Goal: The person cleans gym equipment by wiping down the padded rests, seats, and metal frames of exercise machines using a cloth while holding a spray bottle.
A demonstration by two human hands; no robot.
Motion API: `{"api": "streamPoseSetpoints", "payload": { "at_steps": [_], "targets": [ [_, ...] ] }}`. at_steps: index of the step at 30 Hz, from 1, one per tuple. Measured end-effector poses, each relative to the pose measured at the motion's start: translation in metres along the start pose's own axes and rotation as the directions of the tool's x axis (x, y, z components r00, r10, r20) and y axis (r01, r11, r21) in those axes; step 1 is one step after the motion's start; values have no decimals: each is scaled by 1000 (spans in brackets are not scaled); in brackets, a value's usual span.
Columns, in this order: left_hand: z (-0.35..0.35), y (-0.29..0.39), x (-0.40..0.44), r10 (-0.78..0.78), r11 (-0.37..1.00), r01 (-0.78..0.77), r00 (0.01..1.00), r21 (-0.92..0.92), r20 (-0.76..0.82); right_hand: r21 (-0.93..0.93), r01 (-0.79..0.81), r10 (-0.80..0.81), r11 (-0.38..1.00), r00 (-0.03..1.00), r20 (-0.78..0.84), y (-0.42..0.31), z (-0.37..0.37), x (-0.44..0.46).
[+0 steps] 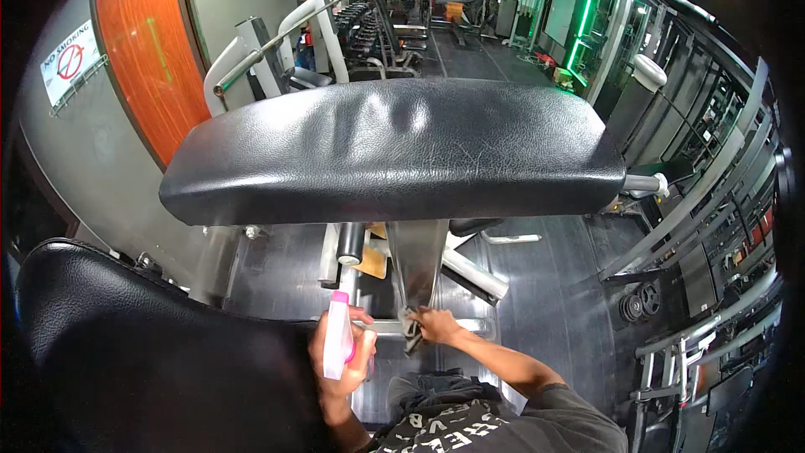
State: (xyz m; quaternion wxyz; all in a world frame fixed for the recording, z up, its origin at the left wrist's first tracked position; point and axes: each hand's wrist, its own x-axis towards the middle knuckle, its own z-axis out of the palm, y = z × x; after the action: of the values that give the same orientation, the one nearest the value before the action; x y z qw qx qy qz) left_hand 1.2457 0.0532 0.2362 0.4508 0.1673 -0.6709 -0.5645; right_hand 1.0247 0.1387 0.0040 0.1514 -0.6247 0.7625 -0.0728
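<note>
My left hand (362,359) is wrapped round a white and pink spray bottle (337,342), held upright beside the dark seat pad on the left. My right hand (438,325) grips a crumpled greyish cloth (411,334) at the lower part of the machine's metal post (416,264), near a horizontal bar. Whether the cloth presses on the post or on the bar, I cannot tell. Above both hands stretches a wide black padded cushion (394,147) with creased, shiny leather.
A black seat pad (159,361) fills the lower left. Weight machine frames (713,184) line the right side, with weight plates (641,302) on the floor there. An orange-brown door (151,50) stands at left. Dumbbell racks (365,33) are farther back.
</note>
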Motion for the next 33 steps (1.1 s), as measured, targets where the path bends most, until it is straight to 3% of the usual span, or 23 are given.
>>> {"api": "streamPoseSetpoints", "payload": {
  "at_steps": [1, 2, 3, 4, 6, 8, 10, 12, 14, 15, 16, 18, 19, 20, 22, 23, 25, 29, 30, 31, 33],
  "targets": [
    [0, 1, 0, -4, 1000, 4, 1000, 4, 0, 231, -48, 69, 972, 994, -81, -5, -23, -7],
    [1, 2, 1, -5, 1000, 5, 1000, 9, 1, 231, -53, 73, 972, 994, -81, -9, -41, -14],
    [3, 2, 1, -15, 999, 14, 1000, -31, -14, 378, 92, 61, 921, 925, -375, -10, -58, -20],
    [2, 1, 0, -13, 999, 13, 1000, -32, -12, 464, 273, 98, 843, 770, -631, -10, -73, -24],
    [-1, -3, 0, 5, 1000, -5, 1000, 24, 0, 320, 357, 131, 877, 463, -877, -5, -101, -25],
    [0, -4, -1, -15, 1000, 14, 1000, -24, -2, 415, 357, 364, 837, 201, -909, -19, -142, -22],
    [1, -5, -1, -33, 997, 33, 999, -68, 2, 679, 564, 649, 471, 300, -699, -30, -172, -4],
    [1, -5, 0, 35, 999, -35, 999, -12, -14, 650, 396, 452, 648, 486, -748, -43, -193, 8],
    [3, 1, 2, 21, 998, -21, 1000, -55, -5, 430, 342, 332, 835, 309, -891, -74, -206, 21],
    [1, 1, 3, 54, 999, -53, 997, -12, 57, 384, 407, 311, 829, 236, -921, -68, -198, 31],
    [0, 2, 3, 86, 996, -90, 990, 28, 115, 496, 269, 393, 826, 356, -847, -56, -169, 36],
    [0, -3, 3, 129, 991, -133, 986, 31, 110, 193, 222, 169, 956, 123, -978, -56, -153, 38],
    [0, -6, 2, 129, 991, -132, 986, 27, 103, 229, 148, 194, 962, 214, -957, -50, -129, 33],
    [-1, -7, 2, 132, 991, -134, 987, 21, 96, 229, 152, 195, 961, 212, -958, -41, -105, 30],
    [-3, -8, 4, 156, 986, -162, 981, 44, 115, 321, 222, 240, 921, 327, -914, -20, -67, 27],
    [-4, -8, 5, 132, 989, -139, 984, 45, 122, 318, 223, 235, 922, 330, -914, -14, -53, 25],
    [1, -6, 4, 88, 995, -85, 994, -48, 66, 616, 202, 470, 761, 484, -739, -9, -42, 20],
    [-9, -21, 1, 181, 983, -183, 971, 1, 157, 600, 248, 452, 761, 460, -764, -3, -77, 27],
    [-8, -22, 0, 180, 983, -183, 973, 10, 142, 579, 330, 442, 745, 406, -800, -18, -110, 25],
    [-7, -21, 0, 153, 988, -156, 978, 7, 138, 430, 423, 329, 797, 292, -898, -23, -135, 32],
    [-9, -21, -3, 145, 989, -148, 978, 8, 147, 415, 459, 311, 786, 287, -906, -40, -175, 36]
  ]
}}
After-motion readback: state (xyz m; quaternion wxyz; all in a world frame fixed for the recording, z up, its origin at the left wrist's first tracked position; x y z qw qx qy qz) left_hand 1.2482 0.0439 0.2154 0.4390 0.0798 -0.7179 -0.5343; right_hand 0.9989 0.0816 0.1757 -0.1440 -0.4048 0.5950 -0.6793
